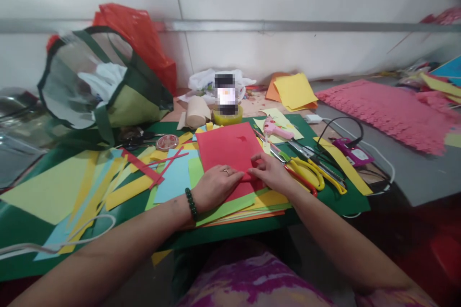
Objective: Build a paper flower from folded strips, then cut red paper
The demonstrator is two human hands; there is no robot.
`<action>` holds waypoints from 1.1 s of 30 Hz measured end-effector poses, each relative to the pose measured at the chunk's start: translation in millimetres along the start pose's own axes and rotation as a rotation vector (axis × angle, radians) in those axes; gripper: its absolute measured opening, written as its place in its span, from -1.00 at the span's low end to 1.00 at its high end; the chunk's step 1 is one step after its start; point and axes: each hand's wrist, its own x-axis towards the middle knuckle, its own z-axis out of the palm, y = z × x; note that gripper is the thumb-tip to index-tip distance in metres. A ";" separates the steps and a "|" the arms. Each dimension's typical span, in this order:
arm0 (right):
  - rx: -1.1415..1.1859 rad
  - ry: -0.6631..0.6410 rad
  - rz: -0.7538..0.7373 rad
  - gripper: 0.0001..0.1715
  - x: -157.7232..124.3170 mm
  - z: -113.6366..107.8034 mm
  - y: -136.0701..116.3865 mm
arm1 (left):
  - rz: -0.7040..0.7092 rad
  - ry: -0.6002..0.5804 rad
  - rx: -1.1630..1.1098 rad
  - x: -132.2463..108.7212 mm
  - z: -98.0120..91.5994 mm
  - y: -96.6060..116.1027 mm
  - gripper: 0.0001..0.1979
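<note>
A sheet of red paper (228,146) lies in front of me, with a folded edge along its near side. My left hand (218,184), with a ring and a dark green bead bracelet (190,203), rests flat across the near left part of it, fingers stretched out. At the right end of the fold my right hand (269,171) is closed, thumb and bent forefinger on the red paper. Green paper (226,212) and yellow and orange sheets are stacked beneath. Blue paper (176,177) shows to the left of the stack.
Scissors with yellow handles (306,172), a utility knife (320,165) and a pink glue gun (275,129) lie to the right. Paper strips (90,196) cover the left. Behind stand a bag (140,91), a paper roll (198,111) and a phone (225,96).
</note>
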 end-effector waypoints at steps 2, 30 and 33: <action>0.013 0.005 -0.008 -0.69 -1.1 1.0 0.4 | 0.029 -0.034 0.044 3.2 -1.8 1.4 -0.77; 0.395 0.026 -0.088 -0.63 -34.4 -1.0 -33.5 | -0.331 0.304 -0.878 7.3 -24.2 6.5 -0.70; 0.398 0.020 -0.080 -0.66 -32.5 -1.0 -32.8 | -0.312 0.312 -0.851 6.5 -28.3 5.9 -0.74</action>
